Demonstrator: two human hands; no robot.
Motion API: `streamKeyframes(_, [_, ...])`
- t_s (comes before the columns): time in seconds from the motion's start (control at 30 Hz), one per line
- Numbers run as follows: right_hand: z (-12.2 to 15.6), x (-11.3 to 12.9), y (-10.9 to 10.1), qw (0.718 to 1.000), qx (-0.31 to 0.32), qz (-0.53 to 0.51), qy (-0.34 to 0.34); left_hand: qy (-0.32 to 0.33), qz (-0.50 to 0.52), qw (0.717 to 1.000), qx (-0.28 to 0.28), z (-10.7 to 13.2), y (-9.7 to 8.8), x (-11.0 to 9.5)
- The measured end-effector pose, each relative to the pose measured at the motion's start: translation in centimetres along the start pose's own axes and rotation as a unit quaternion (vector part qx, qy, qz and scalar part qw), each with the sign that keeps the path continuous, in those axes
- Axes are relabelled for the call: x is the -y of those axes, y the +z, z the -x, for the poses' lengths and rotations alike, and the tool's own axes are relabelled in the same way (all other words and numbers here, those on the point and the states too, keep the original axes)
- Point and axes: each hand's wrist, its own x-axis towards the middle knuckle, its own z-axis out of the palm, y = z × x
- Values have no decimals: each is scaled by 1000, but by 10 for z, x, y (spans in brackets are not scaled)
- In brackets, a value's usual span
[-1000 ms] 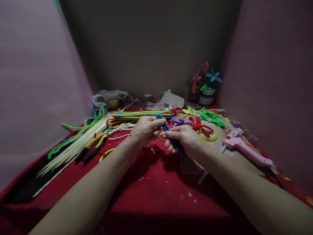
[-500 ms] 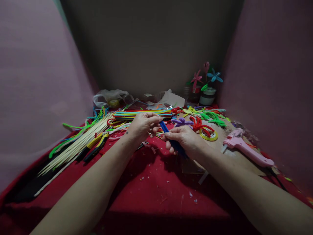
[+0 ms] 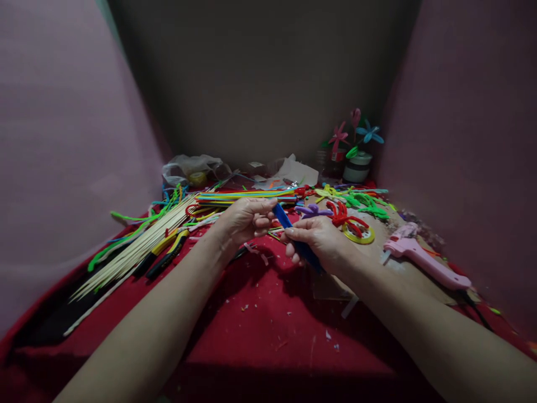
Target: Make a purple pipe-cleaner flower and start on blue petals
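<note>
Over the middle of the red cloth, a bundle of blue pipe cleaners (image 3: pixel 284 216) slants between both hands. My left hand (image 3: pixel 250 217) pinches its upper end between thumb and fingertips. Lower down, my right hand (image 3: pixel 312 238) is wrapped round the same bundle, and the dark blue lower end sticks out beneath the palm. Just behind the hands lie straight pipe cleaners (image 3: pixel 247 196) in yellow, light blue and red. A purple pipe-cleaner flower (image 3: pixel 312 210) and a red looped one (image 3: pixel 342 215) rest beyond my right hand, beside a yellow tape roll (image 3: pixel 359 234).
A pink glue gun (image 3: pixel 425 257) lies on cardboard at the right. Bamboo sticks (image 3: pixel 138 246) and yellow-black pliers (image 3: pixel 168 252) are at the left. Finished flowers stand in a jar (image 3: pixel 357 167) at the back. Small scraps dot the red cloth (image 3: pixel 260 341).
Both hands keep hold of the blue bundle in nearly the same place. The fingers shift slightly, and the whole view has moved a little.
</note>
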Motion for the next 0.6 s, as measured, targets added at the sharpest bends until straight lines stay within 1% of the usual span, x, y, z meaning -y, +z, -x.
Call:
streamKeyframes(0.07, [-1,0,-2,1000,3,-12,-1,-2,-24,1000,14,0,6,7])
streamKeyframes(0.13, [-2,1,-3,1000,8,-20,0,7,-59,998,4,1,13,12])
streamKeyframes(0.23, [-2,0,-2,999,9,-33,-1,45,-89,993,-64,1,17,15])
streamKeyframes(0.33, [-3,-4,1,999,20,-46,3,77,-87,983,-144,0,14,11])
streamKeyframes(0.4, [-3,-7,2,998,25,-50,2,91,-74,979,-169,-2,10,8])
streamKeyframes(0.47, [-3,-8,1,998,23,-50,2,96,-52,982,-157,-3,6,8])
streamKeyframes(0.53, [-4,-8,0,998,19,-51,6,85,-31,990,-111,-5,4,10])
streamKeyframes(0.6, [-4,-6,-1,998,19,-53,5,50,-25,997,-55,-6,6,13])
